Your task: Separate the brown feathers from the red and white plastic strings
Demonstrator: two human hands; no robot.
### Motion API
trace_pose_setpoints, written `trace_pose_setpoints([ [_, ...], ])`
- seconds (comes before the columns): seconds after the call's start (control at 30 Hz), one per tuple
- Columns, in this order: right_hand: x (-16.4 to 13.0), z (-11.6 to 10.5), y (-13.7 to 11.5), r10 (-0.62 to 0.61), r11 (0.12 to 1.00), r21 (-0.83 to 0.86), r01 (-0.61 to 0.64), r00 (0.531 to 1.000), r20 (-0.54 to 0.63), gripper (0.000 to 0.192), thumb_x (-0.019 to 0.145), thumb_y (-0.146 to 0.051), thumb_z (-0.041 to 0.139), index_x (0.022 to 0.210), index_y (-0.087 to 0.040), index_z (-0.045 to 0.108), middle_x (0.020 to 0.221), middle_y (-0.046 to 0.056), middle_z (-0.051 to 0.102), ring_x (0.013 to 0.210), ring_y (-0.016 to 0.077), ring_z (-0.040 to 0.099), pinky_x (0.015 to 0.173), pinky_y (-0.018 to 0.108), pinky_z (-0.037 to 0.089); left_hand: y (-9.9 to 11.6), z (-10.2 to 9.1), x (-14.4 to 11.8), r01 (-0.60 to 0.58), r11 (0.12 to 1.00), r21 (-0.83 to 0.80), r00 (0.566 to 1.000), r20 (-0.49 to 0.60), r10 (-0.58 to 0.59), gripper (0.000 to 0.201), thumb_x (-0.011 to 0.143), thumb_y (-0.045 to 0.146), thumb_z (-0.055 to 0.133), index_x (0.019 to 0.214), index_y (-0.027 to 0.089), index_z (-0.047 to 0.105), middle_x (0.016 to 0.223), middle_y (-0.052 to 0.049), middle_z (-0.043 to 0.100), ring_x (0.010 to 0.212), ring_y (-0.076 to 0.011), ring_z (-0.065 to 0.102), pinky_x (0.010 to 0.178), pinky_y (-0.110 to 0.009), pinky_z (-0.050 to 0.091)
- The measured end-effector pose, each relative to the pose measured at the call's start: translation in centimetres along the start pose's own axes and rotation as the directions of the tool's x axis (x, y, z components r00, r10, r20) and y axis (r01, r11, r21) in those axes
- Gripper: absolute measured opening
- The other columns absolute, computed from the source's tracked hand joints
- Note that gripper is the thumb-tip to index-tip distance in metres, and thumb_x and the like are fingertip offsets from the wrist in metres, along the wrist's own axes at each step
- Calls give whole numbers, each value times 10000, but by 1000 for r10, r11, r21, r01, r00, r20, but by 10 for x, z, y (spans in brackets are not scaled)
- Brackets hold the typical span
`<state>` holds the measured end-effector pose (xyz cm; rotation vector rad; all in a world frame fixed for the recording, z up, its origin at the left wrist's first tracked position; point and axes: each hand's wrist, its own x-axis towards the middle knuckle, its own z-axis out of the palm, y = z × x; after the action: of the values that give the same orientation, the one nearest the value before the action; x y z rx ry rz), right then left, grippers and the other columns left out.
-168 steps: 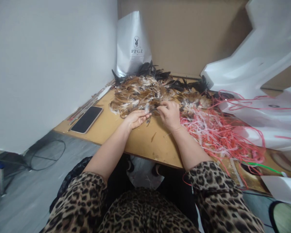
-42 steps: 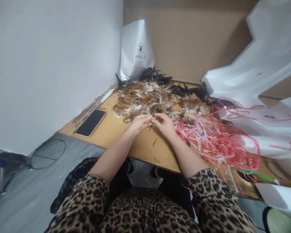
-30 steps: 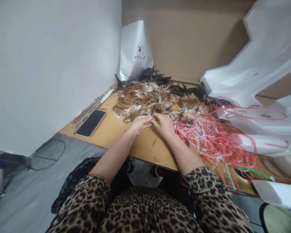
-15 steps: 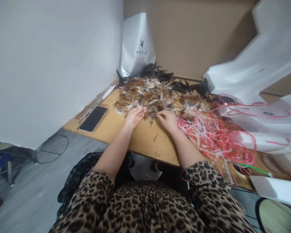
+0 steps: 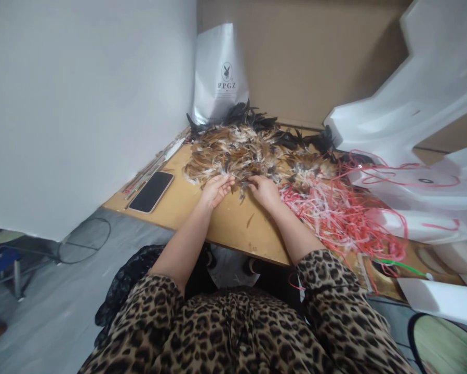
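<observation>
Where fingers (image 5: 228,182) curl, brown feathers (image 5: 233,150) lie just beyond

Dim, hazy light leaves a soft shadow on the brown panel (image 5: 295,62); edges stretch.

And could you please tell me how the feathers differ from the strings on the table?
The feathers are mostly brown and black with pale parts, while the strings are red, pink and white. The feathers overlap in bunches; the strings lie in a loose tangle. Both are heaped on the table.
</observation>
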<state>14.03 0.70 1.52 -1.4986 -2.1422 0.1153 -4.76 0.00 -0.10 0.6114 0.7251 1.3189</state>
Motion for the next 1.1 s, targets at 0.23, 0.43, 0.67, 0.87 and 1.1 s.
trace_pose_setpoints([
  [0.23, 14, -9, -5, -27, 999, 27, 29, 996, -89, 178, 797, -217, 481, 851, -206, 650, 852, 53, 632, 805, 186, 563, 725, 284, 390, 2, 0, 0, -7, 998, -65, 1000, -9, 7, 45, 761, 157, 611, 798, 131, 615, 831, -43, 688, 684, -63, 628, 590, -152, 455],
  [0.43, 14, 6, -33, -31, 999, -26, 31, 1000, 7, 250, 818, -391, 496, 834, -198, 654, 851, 58, 624, 844, 200, 553, 741, 304, 354, 5, -1, 2, -22, 986, -167, 999, -45, 15, 56, 762, 135, 602, 815, 133, 618, 788, -36, 681, 655, -58, 621, 568, -139, 445],
  [0.67, 13, 20, -36, -27, 990, -138, 35, 998, 59, 213, 821, -303, 482, 860, -178, 649, 918, 101, 621, 906, 238, 531, 773, 353, 325, 3, -4, 4, -29, 983, -181, 999, -21, 26, 48, 773, 125, 584, 792, 133, 627, 784, -38, 682, 653, -66, 619, 573, -150, 451],
  [0.87, 15, 9, -7, -47, 973, 215, 81, 986, -157, 185, 777, -219, 486, 838, -178, 656, 857, 68, 607, 838, 192, 541, 770, 323, 383, 3, -3, 3, -32, 988, -154, 999, -15, 30, 72, 768, 121, 587, 815, 129, 641, 863, -55, 688, 671, -62, 616, 565, -142, 453],
  [1.1, 15, -4, 0, -75, 818, 536, 207, 964, -257, 77, 707, -196, 547, 732, -179, 619, 804, 34, 598, 767, 151, 545, 723, 292, 435, 0, 0, 0, 14, 997, -74, 997, 83, -8, 68, 745, 111, 614, 811, 104, 629, 959, -81, 680, 704, -67, 627, 555, -131, 467],
])
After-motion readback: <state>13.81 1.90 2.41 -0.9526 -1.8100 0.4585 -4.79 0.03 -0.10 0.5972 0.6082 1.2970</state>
